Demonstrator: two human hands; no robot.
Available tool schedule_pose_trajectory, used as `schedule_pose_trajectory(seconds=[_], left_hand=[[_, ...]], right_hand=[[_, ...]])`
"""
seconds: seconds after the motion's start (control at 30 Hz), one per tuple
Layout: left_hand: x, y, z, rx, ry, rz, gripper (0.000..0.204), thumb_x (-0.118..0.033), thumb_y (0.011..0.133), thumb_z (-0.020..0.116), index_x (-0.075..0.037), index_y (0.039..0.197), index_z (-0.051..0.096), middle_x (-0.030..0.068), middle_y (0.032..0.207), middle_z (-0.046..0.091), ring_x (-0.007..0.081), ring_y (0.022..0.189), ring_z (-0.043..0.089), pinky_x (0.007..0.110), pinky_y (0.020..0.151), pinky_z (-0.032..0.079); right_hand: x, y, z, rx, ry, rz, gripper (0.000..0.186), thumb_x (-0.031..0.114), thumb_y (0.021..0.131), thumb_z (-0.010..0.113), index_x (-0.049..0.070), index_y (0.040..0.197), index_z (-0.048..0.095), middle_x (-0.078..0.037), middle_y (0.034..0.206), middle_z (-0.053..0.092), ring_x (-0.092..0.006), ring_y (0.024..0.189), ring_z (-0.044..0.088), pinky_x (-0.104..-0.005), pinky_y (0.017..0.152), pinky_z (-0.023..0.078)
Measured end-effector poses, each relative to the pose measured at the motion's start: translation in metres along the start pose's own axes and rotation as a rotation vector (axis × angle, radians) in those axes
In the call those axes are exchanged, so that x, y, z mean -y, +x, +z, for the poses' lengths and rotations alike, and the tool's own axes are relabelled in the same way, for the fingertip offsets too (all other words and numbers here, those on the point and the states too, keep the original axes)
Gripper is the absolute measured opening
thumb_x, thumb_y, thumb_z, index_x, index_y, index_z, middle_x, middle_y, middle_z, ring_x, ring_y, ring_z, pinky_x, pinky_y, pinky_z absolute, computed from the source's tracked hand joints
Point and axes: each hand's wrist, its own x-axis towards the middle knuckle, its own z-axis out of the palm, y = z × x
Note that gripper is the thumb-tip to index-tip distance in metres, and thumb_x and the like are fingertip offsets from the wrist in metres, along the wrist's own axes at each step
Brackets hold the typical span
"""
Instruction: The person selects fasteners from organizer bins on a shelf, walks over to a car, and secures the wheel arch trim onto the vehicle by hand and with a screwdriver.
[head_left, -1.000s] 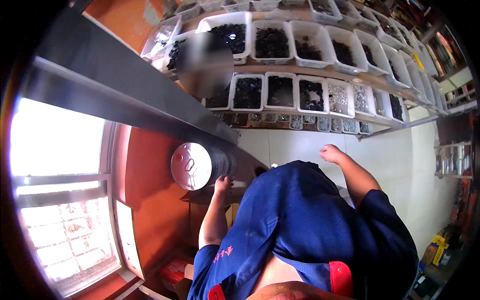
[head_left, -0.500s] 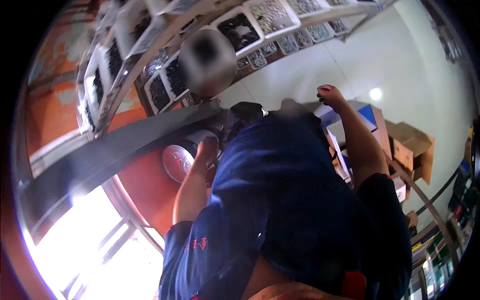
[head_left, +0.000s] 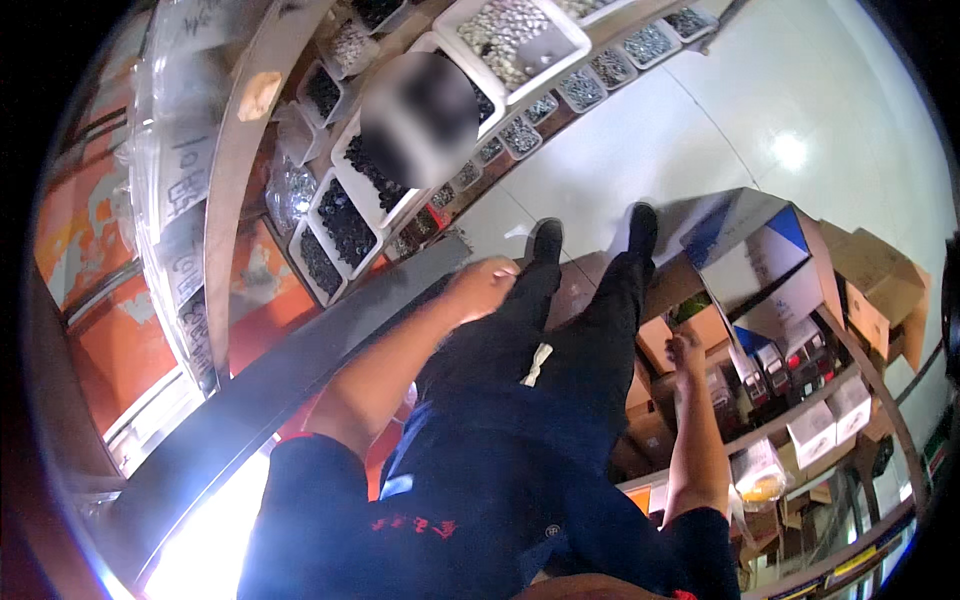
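I look down my own body: blue shirt, dark trousers and black shoes (head_left: 547, 240) on a white tiled floor (head_left: 640, 150). My left hand (head_left: 485, 287) is curled into a loose fist at the end of a dark grey metal rail (head_left: 300, 355); nothing shows inside it. At my side, my right hand (head_left: 685, 352) hangs with fingers curled and nothing visible in them, just in front of brown cardboard boxes (head_left: 690, 330). A white strip (head_left: 538, 364) dangles at my waist.
White bins of dark and silver small hardware (head_left: 350, 225) fill tilted shelves at the upper left. A blue-and-white box (head_left: 750, 255), more cartons (head_left: 870, 290) and shelves of small packages (head_left: 815, 420) stand at the right. Bright window glare sits at the lower left.
The view has swung, so the bins have moved to the upper left and my legs and shoes now show. My left hand has slid to the rail's end; my right hand has dropped to my side.
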Motion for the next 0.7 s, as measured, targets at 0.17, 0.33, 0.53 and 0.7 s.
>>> schedule_pose_trajectory(seconds=[0.17, 0.33, 0.53, 0.7], left_hand=[[0.003, -0.006, 0.004, 0.096, 0.085, 0.055, 0.022, -0.014, 0.099, 0.06, 0.0, 0.116, 0.067, 0.0175, 0.11, 0.072, 0.0273, 0.103, 0.07, 0.037, 0.092, 0.054], [0.044, -0.011, -0.023, 0.064, 0.128, 0.012, 0.025, -0.016, 0.098, 0.062, 0.0, 0.117, 0.067, 0.0181, 0.111, 0.073, 0.0286, 0.104, 0.071, 0.038, 0.091, 0.055], [0.058, -0.01, -0.049, -0.071, 0.063, -0.054, 0.025, -0.017, 0.099, 0.059, -0.002, 0.118, 0.068, 0.0168, 0.112, 0.074, 0.0277, 0.102, 0.072, 0.038, 0.091, 0.055], [0.062, -0.02, -0.042, -0.091, 0.072, -0.098, 0.025, -0.017, 0.098, 0.059, -0.003, 0.116, 0.068, 0.0162, 0.111, 0.074, 0.0282, 0.103, 0.072, 0.038, 0.093, 0.055]], right_hand=[[-0.063, -0.009, 0.025, 0.062, 0.007, -0.021, 0.018, 0.019, 0.103, 0.062, 0.008, 0.117, 0.065, -0.006, 0.093, 0.069, -0.0111, 0.069, 0.059, -0.0249, 0.06, 0.048], [-0.079, 0.006, 0.052, 0.106, 0.033, -0.04, 0.02, 0.02, 0.1, 0.062, 0.01, 0.117, 0.064, -0.004, 0.09, 0.067, -0.0089, 0.068, 0.058, -0.0228, 0.058, 0.046], [-0.034, 0.016, 0.078, 0.135, -0.01, -0.077, 0.023, 0.018, 0.1, 0.062, 0.006, 0.119, 0.064, -0.003, 0.088, 0.067, -0.0108, 0.07, 0.061, -0.0244, 0.062, 0.048], [0.028, 0.012, 0.088, 0.111, -0.143, -0.211, 0.026, 0.018, 0.1, 0.061, 0.003, 0.12, 0.064, -0.005, 0.088, 0.07, -0.0122, 0.071, 0.064, -0.0246, 0.063, 0.05]])
